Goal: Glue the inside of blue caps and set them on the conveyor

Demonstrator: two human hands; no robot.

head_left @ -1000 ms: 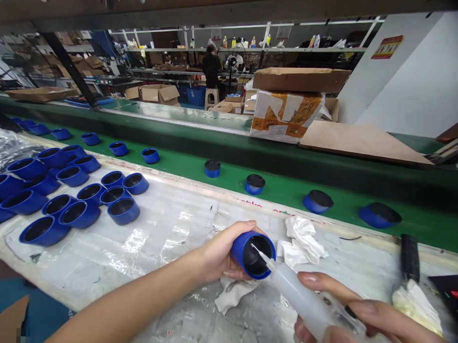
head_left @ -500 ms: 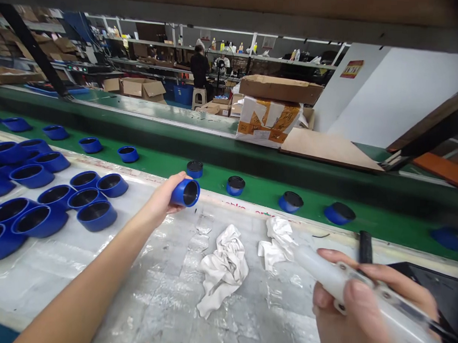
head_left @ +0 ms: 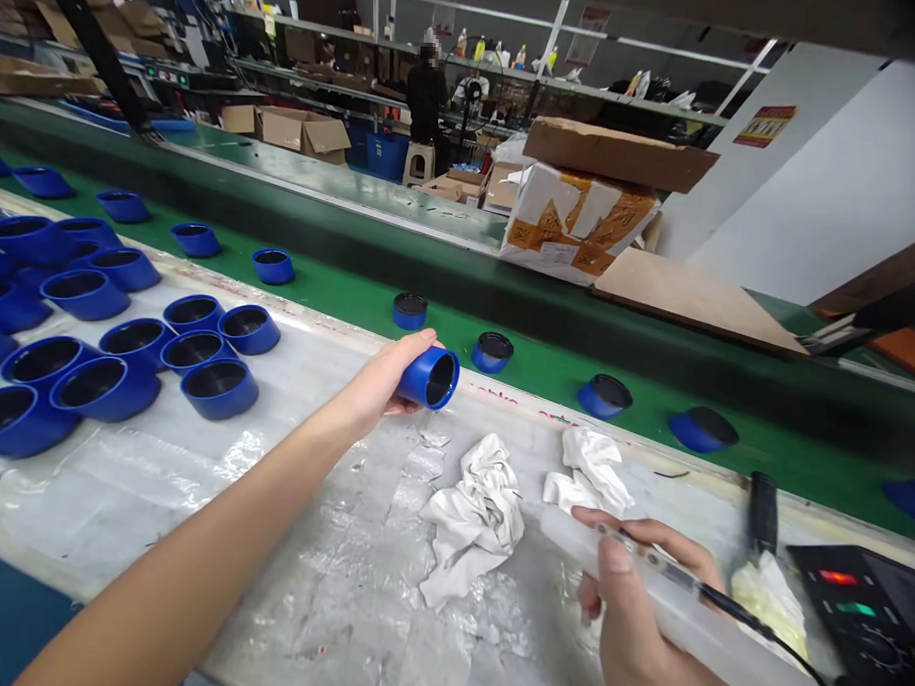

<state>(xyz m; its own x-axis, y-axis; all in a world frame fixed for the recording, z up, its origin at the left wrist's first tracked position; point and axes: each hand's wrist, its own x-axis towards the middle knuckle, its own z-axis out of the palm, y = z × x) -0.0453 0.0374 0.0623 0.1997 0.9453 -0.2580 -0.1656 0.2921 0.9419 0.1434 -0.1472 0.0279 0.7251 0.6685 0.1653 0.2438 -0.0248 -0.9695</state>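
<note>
My left hand [head_left: 392,376] is wrapped round a short blue cup [head_left: 418,379] with a dark inside, held tilted over the sheet-covered bench with its open end facing right. My right hand [head_left: 648,600] is closed around a translucent white dispensing syringe [head_left: 571,539] with a metal clamp and a black cord. The syringe's tip points left toward a crumpled white cloth [head_left: 475,524], apart from the cup. A second white cloth [head_left: 592,470] lies just behind the tip.
Several blue cups [head_left: 220,387] crowd the bench at left. More stand spaced along the green conveyor [head_left: 339,289], where some have black tops [head_left: 493,350]. At right are a black-handled brush [head_left: 762,514] and a black control box [head_left: 861,607]. Beyond sits a taped carton [head_left: 574,222]; a person stands far off.
My right hand has brought the syringe leftward, nearer the crumpled cloth. In view, my left hand with the cup sits further right. The control box's lights now show.
</note>
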